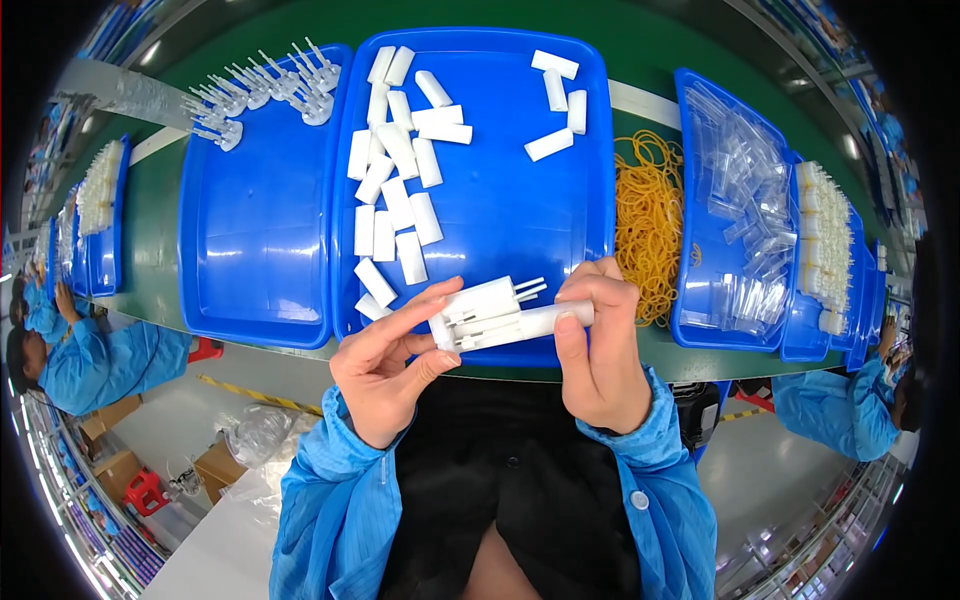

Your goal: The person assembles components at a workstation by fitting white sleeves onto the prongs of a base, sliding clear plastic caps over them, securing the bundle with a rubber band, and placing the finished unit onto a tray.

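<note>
Bright blue jacket [335,520] over a black top [505,510], pretty loose fit tbh. The fabric's got faint thin lines running through it, and the sleeves bunch up into creases near the wrists. There's one round white button [639,500] on the right side, plus a tiny dark round detail [513,462] on the black top. Bare left hand [385,375], bare right hand [607,350].

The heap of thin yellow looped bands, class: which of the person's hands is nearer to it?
Right. The right hand is just left of the lower end of the yellow heap; the left hand is much farther left.
</note>
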### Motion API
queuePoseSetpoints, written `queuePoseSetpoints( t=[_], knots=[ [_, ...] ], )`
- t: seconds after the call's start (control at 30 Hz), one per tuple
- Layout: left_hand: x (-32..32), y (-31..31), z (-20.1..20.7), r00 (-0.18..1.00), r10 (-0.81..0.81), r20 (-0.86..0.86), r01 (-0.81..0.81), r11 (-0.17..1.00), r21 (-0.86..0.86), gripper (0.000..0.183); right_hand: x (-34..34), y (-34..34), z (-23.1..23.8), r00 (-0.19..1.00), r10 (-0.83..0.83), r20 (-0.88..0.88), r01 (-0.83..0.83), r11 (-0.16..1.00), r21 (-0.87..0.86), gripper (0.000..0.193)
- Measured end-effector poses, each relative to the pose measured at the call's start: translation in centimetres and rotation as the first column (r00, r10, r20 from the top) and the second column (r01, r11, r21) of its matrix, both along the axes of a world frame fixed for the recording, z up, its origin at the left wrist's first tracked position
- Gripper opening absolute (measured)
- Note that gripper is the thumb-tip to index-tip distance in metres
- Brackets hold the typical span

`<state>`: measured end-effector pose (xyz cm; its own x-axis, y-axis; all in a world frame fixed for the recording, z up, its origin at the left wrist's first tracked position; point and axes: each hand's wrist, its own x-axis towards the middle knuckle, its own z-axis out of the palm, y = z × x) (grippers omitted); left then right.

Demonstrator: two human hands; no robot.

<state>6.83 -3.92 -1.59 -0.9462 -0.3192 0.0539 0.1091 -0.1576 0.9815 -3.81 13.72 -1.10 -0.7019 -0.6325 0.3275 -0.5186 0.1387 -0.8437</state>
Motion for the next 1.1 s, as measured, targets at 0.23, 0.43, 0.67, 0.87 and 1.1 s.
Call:
queuePoseSetpoints(
  t=[0.23,0.43,0.67,0.87,1.1],
  knots=[
    [0.1,-0.1,-0.1,1.0,-0.006,-0.002,0.007,0.998,0.065,0.041,-0.2,-0.1,0.4,0.932,0.122,0.343,-0.05,0.976,-0.212,0.013],
    [0.2,-0.1,0.1,1.0,-0.006,-0.02,0.006,1.0,-0.012,0.041,0.4,-0.6,0.5,0.976,-0.095,0.197,0.113,0.99,-0.083,0.017],
    [0.1,-0.1,0.1,1.0,-0.015,-0.012,0.014,1.0,-0.021,0.042,1.3,-1.6,-0.4,0.937,-0.163,0.308,0.271,0.896,-0.352,0.016],
    [0.2,0.0,0.1,1.0,-0.019,-0.018,0.019,0.999,-0.034,0.042,1.1,-1.2,-0.5,0.837,-0.125,0.532,0.333,0.889,-0.314,0.019],
    [0.3,0.1,-0.1,0.999,0.026,-0.022,-0.027,0.999,-0.018,0.042,0.3,-0.6,-0.1,0.782,0.079,0.618,0.223,0.891,-0.396,0.015]
  ],
)
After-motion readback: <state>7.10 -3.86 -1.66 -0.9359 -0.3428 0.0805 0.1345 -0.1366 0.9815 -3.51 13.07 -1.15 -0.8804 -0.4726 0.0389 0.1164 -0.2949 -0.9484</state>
